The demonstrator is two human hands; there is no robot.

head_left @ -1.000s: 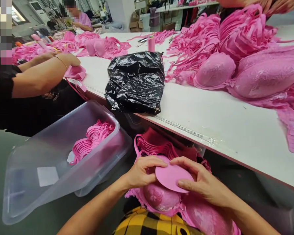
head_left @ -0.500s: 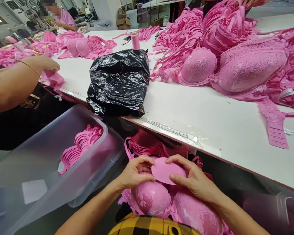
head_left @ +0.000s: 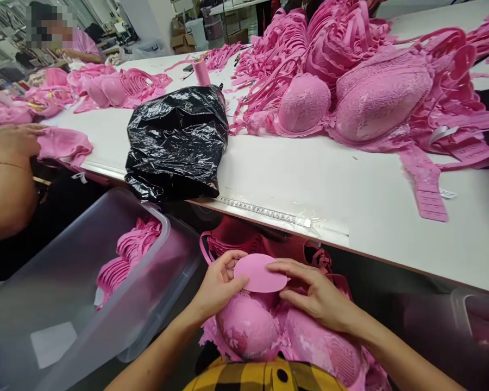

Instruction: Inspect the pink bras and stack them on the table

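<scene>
One white bench [head_left: 277, 174] runs beyond the left fingers [head_left: 239, 283], which pinch a pink oval pad [head_left: 259, 274] just past lacy cups [head_left: 248, 326], while the right fingers [head_left: 291, 267] touch its other end, grip unclear; positioning it seems the step in hand, the next move calling for light edge control.

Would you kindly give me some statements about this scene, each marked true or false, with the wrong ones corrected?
1. The left hand and right hand both touch the pink oval piece. True.
2. The measuring strip lies on the floor. False: the measuring strip runs along the edge of the white table.
3. The black plastic bag rests on the white table. True.
4. The large container has only black fabric inside. False: the clear bin holds pink items.
</scene>
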